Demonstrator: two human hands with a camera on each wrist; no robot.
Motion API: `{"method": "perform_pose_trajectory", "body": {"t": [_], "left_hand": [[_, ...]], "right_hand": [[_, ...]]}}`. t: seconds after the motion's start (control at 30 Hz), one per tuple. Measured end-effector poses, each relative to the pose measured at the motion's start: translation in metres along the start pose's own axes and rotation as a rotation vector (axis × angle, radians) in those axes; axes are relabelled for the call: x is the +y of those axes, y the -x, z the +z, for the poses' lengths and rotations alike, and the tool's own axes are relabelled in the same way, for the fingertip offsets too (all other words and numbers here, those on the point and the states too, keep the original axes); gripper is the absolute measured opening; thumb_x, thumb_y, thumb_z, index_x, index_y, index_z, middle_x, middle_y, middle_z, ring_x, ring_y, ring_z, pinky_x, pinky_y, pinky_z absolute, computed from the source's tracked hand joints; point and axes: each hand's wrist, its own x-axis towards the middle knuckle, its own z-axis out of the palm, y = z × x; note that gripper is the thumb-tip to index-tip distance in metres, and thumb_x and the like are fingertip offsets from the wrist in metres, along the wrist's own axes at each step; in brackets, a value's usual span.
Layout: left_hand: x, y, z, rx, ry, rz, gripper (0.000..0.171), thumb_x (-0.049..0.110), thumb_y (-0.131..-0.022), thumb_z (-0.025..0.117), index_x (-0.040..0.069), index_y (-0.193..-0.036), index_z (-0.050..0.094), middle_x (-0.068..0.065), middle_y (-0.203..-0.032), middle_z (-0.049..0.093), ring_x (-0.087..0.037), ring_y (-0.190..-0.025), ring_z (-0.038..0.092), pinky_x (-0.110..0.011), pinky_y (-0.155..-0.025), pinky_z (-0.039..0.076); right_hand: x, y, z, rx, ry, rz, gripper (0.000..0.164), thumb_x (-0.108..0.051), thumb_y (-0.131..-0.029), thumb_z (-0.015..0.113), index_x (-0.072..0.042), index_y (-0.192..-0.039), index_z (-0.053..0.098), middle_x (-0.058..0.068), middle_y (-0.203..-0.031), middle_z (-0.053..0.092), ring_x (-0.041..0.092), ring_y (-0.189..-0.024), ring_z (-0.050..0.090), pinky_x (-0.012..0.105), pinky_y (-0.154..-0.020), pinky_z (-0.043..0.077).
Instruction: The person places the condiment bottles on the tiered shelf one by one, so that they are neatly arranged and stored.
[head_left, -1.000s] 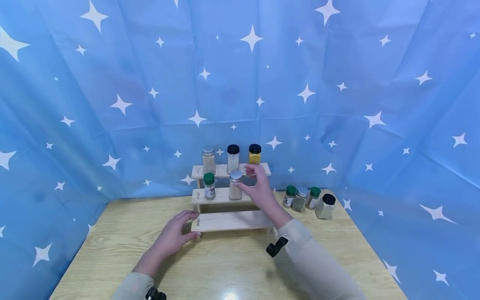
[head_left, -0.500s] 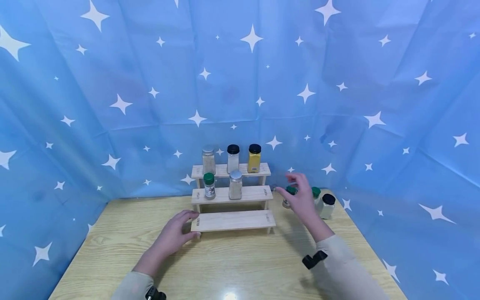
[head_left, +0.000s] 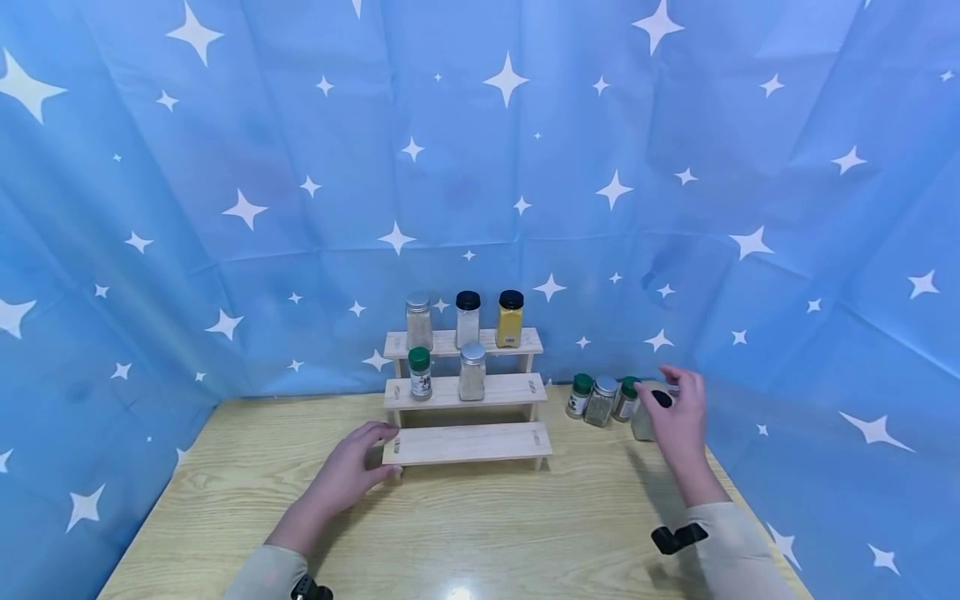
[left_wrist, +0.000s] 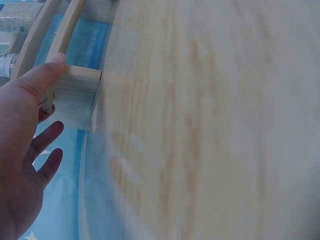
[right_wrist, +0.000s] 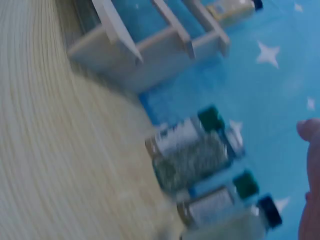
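Note:
My left hand (head_left: 341, 475) grips the left end of the lowest step of a three-step wooden spice rack (head_left: 468, 444). In the left wrist view its thumb (left_wrist: 45, 76) lies along the board's edge. Over at the right, my right hand (head_left: 681, 425) hovers by a black-lidded spice jar (head_left: 642, 425), fingers apart and holding nothing; it partly hides that jar. Beside it stand a green-lidded jar (head_left: 625, 402), a silver-lidded jar of dried herbs (head_left: 600, 403) and another green-lidded jar (head_left: 578, 398). The right wrist view is blurred.
On the rack's top step stand a silver-lidded jar (head_left: 419, 323), a black-lidded white jar (head_left: 467, 322) and a yellow jar (head_left: 509, 323). The middle step bears a green-lidded jar (head_left: 420, 377) and a silver-lidded jar (head_left: 472, 375). A starry blue curtain (head_left: 300, 275) closes off the back.
My right hand has left the silver-lidded jar on the middle step and moved right, past the green-lidded jars, to the black-lidded one. My left hand has stayed on the rack.

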Motion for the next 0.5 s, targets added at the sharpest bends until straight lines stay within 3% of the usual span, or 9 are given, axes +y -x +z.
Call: {"method": "perform_pose_trajectory", "body": {"t": [0.17,0.3,0.5], "left_hand": [[-0.001,0.000,0.000,0.005,-0.002,0.005,0.069,0.028,-0.091,0.094,0.017,-0.153,0.065,-0.003,-0.156,0.062,-0.034,-0.150,0.053,-0.059,-0.126,0.043],[-0.004,-0.001,0.001,0.014,-0.001,0.039,0.067,0.026,-0.091,0.094,0.015,-0.151,0.066,-0.004,-0.154,0.063,-0.035,-0.148,0.056,-0.059,-0.124,0.046],[-0.006,-0.002,0.002,0.021,0.003,0.067,0.066,0.026,-0.091,0.095,0.015,-0.150,0.067,-0.003,-0.153,0.064,-0.035,-0.147,0.057,-0.058,-0.124,0.046]], "right_hand": [[0.022,0.005,-0.010,-0.019,0.017,0.138,0.059,-0.010,-0.101,0.083,0.005,-0.151,0.055,0.027,-0.144,0.048,0.044,-0.132,0.049,0.064,-0.108,0.047],[0.033,0.012,-0.016,-0.095,0.009,0.236,0.070,-0.019,-0.104,0.080,0.004,-0.160,0.045,0.029,-0.153,0.042,0.048,-0.141,0.044,0.069,-0.114,0.044],[0.044,0.017,-0.016,-0.184,-0.046,0.281,0.080,-0.024,-0.106,0.078,0.005,-0.167,0.035,0.033,-0.161,0.039,0.052,-0.148,0.041,0.069,-0.120,0.040]]}}
